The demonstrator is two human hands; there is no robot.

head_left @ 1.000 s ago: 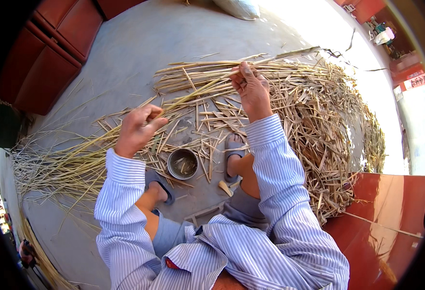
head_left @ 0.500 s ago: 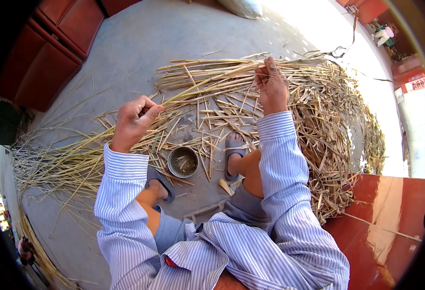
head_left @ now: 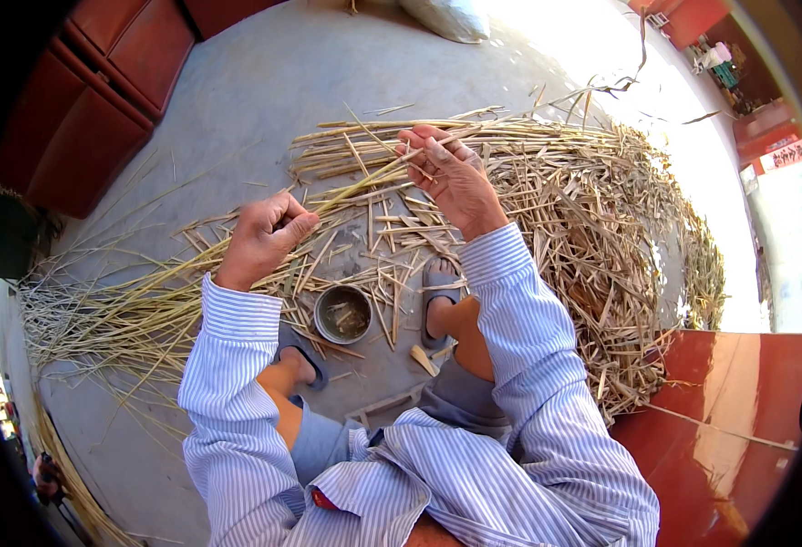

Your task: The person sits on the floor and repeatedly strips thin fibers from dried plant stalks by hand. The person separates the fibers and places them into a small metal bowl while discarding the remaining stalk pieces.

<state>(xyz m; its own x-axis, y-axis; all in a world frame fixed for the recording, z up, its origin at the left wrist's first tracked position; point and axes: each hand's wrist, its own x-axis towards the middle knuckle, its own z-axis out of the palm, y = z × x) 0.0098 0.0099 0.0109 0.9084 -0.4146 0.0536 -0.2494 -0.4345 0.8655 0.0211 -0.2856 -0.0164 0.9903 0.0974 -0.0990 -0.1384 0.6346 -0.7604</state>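
My left hand (head_left: 267, 239) is closed in a fist round a long, yellow-green plant stalk (head_left: 357, 186), which runs up to the right between my hands. My right hand (head_left: 458, 182) has its thumb and fingers loosely closed about the stalk's farther part; the exact grip is partly hidden. Beneath and beyond lies a bundle of straight, pale stalks (head_left: 328, 155). Short cut pieces of stalk (head_left: 382, 290) are scattered on the floor below my hands.
A metal bowl (head_left: 343, 314) with some water and bits of stalk stands between my feet. Dry husks (head_left: 592, 264) are heaped at right, thin branching stalks (head_left: 118, 314) spread at left. Red sofa-like seats (head_left: 82, 118) stand far left, a red panel (head_left: 729, 410) near right, a pale sack (head_left: 451, 18) at the back.
My right hand has moved left and slightly nearer, along the stalk toward my left hand. My left hand has shifted only a little and stays closed.
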